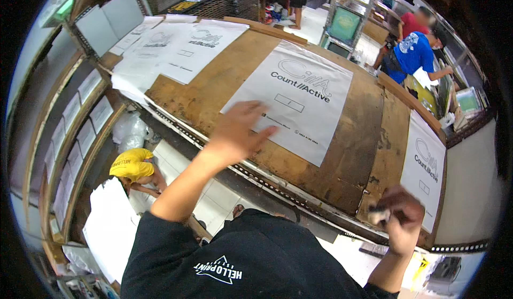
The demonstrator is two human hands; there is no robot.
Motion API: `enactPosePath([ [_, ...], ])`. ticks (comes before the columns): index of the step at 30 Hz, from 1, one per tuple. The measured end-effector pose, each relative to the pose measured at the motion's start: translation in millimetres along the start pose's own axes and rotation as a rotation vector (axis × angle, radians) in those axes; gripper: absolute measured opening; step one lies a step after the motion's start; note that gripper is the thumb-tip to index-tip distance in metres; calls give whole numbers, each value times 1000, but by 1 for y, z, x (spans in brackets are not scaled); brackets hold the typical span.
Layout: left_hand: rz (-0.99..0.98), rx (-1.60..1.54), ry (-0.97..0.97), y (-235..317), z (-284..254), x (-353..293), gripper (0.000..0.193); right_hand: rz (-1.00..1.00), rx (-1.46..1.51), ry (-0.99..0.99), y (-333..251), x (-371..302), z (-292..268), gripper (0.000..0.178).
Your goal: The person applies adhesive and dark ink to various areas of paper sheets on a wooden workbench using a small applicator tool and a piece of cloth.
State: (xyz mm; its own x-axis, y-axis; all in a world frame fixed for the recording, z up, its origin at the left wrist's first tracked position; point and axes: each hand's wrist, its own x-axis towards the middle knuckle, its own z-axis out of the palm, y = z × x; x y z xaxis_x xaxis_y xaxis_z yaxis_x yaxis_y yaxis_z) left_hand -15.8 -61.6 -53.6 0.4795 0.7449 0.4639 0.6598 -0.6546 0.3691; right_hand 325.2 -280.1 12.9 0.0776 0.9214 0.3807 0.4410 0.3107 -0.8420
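Observation:
My left hand (pixel 241 129) hovers over or rests on the lower left part of a white sheet (pixel 315 125), its fingers spread and nothing in them. Black lettering, an outlined logo and a small box are printed on that sheet, which lies flat on the stained brown work table (pixel 203 98). Over the table's near edge at the right, my right hand (pixel 403 213) is closed round a small whitish wad (pixel 379 215); motion blur hides what kind it is. Just beyond that hand lies a second printed sheet (pixel 425 157).
More printed sheets (pixel 181 45) overlap at the table's far left. Wooden strips (pixel 267 30) edge the far side. A person in yellow (pixel 131 165) bends low at left; a person in blue (pixel 414 55) works at the far right. Curved shelves (pixel 80 128) hold white sheets.

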Motion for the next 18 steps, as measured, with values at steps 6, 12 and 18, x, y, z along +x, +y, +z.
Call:
enactPosePath([
  [6, -12, 188, -15, -50, -53, -57, 83, -220, -379, -302, -35, 120, 68, 16],
  [12, 54, 241, 34, -65, -56, -67, 100, -595, -373, -495, -7, 217, 190, 17],
  [18, 55, 187, 111, -81, -50, -82, 104, -691, -475, -588, 4, 241, 283, 18],
])
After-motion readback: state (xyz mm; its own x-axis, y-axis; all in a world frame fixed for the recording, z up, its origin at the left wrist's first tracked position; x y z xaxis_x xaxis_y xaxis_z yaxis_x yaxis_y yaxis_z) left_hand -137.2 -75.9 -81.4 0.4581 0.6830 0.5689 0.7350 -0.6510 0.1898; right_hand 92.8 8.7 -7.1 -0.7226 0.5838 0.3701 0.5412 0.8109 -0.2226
